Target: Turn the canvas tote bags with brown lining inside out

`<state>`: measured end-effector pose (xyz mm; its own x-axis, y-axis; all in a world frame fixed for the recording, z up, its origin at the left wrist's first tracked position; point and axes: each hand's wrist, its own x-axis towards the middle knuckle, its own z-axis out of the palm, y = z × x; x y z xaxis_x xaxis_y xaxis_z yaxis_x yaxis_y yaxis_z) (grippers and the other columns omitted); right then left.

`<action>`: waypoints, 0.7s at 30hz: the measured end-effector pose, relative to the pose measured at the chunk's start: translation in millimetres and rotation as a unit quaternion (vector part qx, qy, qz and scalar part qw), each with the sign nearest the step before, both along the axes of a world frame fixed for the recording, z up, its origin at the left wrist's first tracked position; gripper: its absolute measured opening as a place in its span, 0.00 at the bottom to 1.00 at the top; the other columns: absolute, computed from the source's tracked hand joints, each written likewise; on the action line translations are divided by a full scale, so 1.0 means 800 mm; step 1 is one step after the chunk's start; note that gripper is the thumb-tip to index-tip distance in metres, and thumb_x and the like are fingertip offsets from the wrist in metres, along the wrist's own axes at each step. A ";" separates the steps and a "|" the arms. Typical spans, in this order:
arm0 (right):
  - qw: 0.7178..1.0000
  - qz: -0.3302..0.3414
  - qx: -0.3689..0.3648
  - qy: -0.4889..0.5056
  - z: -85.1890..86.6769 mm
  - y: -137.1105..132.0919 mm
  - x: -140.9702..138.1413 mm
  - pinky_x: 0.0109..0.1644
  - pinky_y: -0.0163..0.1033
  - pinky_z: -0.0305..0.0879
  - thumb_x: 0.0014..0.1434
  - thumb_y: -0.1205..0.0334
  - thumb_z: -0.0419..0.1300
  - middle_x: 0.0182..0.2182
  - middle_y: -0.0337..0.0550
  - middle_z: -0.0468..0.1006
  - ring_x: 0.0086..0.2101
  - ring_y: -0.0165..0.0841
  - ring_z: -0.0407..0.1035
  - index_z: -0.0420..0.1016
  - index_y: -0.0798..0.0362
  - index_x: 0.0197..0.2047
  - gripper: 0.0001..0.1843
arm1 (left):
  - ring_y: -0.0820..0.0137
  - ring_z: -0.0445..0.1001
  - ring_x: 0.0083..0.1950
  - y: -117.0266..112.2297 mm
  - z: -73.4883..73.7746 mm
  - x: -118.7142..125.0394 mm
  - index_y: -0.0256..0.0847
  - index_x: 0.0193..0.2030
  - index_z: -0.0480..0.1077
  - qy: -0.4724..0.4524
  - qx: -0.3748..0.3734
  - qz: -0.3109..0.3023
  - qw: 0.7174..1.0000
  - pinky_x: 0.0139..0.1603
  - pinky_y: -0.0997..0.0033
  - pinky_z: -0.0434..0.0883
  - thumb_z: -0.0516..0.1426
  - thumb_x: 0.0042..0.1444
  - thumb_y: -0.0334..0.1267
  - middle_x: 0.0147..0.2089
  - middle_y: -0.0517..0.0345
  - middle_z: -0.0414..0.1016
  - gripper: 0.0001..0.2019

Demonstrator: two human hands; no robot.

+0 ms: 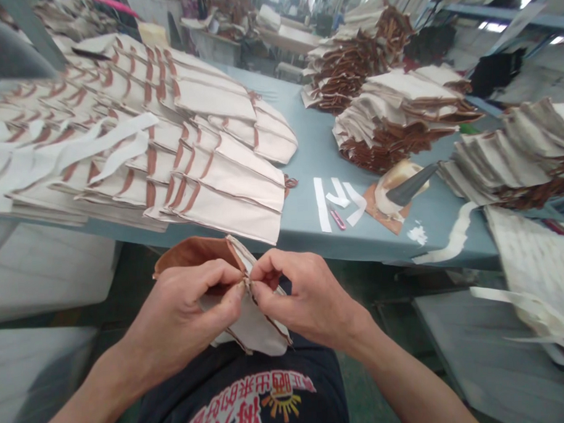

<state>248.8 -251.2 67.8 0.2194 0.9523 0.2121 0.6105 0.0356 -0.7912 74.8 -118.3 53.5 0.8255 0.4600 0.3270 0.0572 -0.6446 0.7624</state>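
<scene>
Both of my hands pinch a small cream fabric piece with brown trim (256, 329), held over my lap below the table's front edge. My left hand (184, 313) grips its left side, with thumb and fingers pressed together at the seam. My right hand (303, 294) pinches the same seam from the right, and its fingertips meet the left hand's. A brown leather-like flap of the piece (191, 251) curls up behind my left hand. The lower part of the piece hangs down between my wrists.
The grey-blue table (310, 229) holds fanned rows of cream pieces with brown stripes (192, 171) at left and tall stacks (390, 121) at right. White strips (339, 200), a small pink tool (338, 220) and a scrap with a dark blade (401, 192) lie near the front edge.
</scene>
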 end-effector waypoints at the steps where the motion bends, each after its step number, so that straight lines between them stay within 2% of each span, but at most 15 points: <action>1: 1.000 0.005 -0.015 0.012 0.001 0.000 0.000 0.37 0.35 0.67 0.65 0.68 0.62 0.30 0.38 0.84 0.29 0.30 0.75 0.80 0.52 0.36 0.06 | 0.77 0.71 0.23 0.000 -0.002 0.000 0.45 0.34 0.82 0.001 -0.009 -0.003 1.000 0.27 0.78 0.65 0.60 0.66 0.34 0.27 0.69 0.81 0.11; 6: 0.997 0.039 -0.037 0.061 0.006 -0.001 0.004 0.40 0.34 0.69 0.70 0.66 0.63 0.32 0.40 0.86 0.32 0.30 0.77 0.83 0.54 0.38 0.08 | 0.76 0.69 0.22 0.002 -0.004 0.000 0.44 0.31 0.83 0.014 -0.069 0.002 0.998 0.23 0.79 0.64 0.60 0.67 0.37 0.23 0.67 0.78 0.13; 10: 0.994 0.047 -0.054 0.076 0.008 -0.002 0.005 0.41 0.33 0.69 0.69 0.68 0.65 0.34 0.41 0.87 0.33 0.30 0.79 0.84 0.55 0.39 0.06 | 0.74 0.74 0.23 0.002 0.001 0.001 0.42 0.29 0.82 0.027 -0.106 -0.007 0.994 0.23 0.81 0.66 0.59 0.66 0.39 0.24 0.64 0.79 0.15; 15: 0.994 0.021 -0.098 0.040 0.012 -0.001 0.001 0.40 0.35 0.67 0.69 0.68 0.66 0.33 0.41 0.87 0.33 0.31 0.79 0.83 0.55 0.38 0.06 | 0.74 0.75 0.23 0.001 0.002 0.003 0.42 0.30 0.84 0.025 -0.102 -0.010 0.994 0.24 0.81 0.67 0.59 0.66 0.38 0.24 0.64 0.81 0.14; 21: 0.994 0.008 -0.111 0.009 0.013 -0.003 -0.003 0.38 0.35 0.65 0.70 0.68 0.64 0.32 0.40 0.87 0.32 0.31 0.78 0.80 0.53 0.37 0.08 | 0.75 0.78 0.26 -0.006 -0.011 -0.002 0.44 0.33 0.84 0.016 -0.075 0.006 0.997 0.27 0.80 0.68 0.60 0.67 0.36 0.28 0.67 0.84 0.13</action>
<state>246.3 -254.0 78.1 0.2064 0.9784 -0.0082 0.5971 -0.1325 -0.7912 73.3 -122.8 44.3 0.8279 0.5125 0.2279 0.0899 -0.5223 0.8480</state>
